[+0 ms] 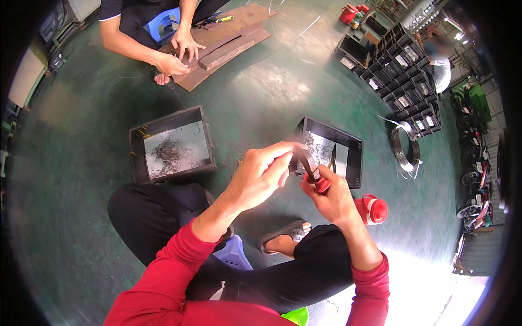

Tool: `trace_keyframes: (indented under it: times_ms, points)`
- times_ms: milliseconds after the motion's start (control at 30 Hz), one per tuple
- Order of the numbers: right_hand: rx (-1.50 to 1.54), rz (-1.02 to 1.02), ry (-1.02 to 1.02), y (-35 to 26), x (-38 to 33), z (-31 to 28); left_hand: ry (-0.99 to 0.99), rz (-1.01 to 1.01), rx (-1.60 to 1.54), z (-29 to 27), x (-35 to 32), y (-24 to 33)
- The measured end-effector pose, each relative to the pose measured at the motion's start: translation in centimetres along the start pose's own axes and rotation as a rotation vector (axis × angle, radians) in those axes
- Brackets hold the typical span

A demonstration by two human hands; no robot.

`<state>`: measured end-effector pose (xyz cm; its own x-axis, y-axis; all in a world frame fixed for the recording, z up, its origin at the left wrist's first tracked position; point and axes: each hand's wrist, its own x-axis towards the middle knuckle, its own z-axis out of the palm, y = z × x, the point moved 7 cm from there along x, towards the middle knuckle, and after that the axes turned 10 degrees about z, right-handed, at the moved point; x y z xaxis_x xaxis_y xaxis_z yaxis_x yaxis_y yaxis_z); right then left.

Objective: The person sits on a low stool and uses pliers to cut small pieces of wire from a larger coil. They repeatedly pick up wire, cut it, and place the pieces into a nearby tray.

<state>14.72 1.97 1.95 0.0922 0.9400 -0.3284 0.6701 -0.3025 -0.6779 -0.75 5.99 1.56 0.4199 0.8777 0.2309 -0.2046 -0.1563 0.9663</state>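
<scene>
Looks mid-batch, remainder unclear: wire bits (168, 152) lie in left bin (139, 163) and right bin (355, 163), right hand (335, 201) clamps pliers (310, 166) over right bin's left edge, left hand's (256, 176) pinch can't be told.

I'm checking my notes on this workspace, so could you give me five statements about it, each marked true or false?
1. The right hand holds a red-handled tool. True.
2. The red lidded container is to the left of both hands. False: the red lidded container is to the right of them.
3. The left crate holds a heap of thin metal pieces. True.
4. The wire coil lies inside a crate. False: the wire coil lies on the floor near the stacked crates.
5. The co-worker's hands are at a brown board. True.
</scene>
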Motion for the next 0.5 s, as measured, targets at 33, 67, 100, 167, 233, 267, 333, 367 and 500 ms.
trace_keyframes:
  times_ms: [33,67,100,167,233,267,333,367,500]
  points:
    - [-0.005,0.006,0.006,0.05,0.06,0.03,0.014,0.024,0.013,0.08,-0.05,-0.04]
    - [-0.011,0.012,0.011,0.08,0.13,0.06,0.027,0.048,0.025,0.16,-0.11,-0.02]
    - [-0.016,0.017,0.017,0.09,0.16,0.08,0.036,0.051,0.026,0.25,-0.15,-0.08]
    - [-0.013,-0.013,0.039,-0.11,0.08,0.00,0.054,0.056,0.026,0.41,-0.24,-0.13]
    - [0.000,-0.048,0.070,-0.14,0.07,0.03,0.077,0.043,0.028,0.62,-0.36,0.02]
    - [0.010,-0.068,0.090,-0.08,0.12,0.06,0.088,0.037,0.029,0.70,-0.41,0.13]
    - [0.015,-0.096,0.115,-0.10,0.23,0.15,0.104,0.044,0.041,0.71,-0.51,0.32]
    - [0.012,-0.104,0.121,-0.12,0.29,0.20,0.111,0.047,0.047,0.72,-0.55,0.36]
    - [-0.004,-0.119,0.152,-0.42,0.46,0.43,0.156,0.048,0.004,0.84,-0.76,0.17]
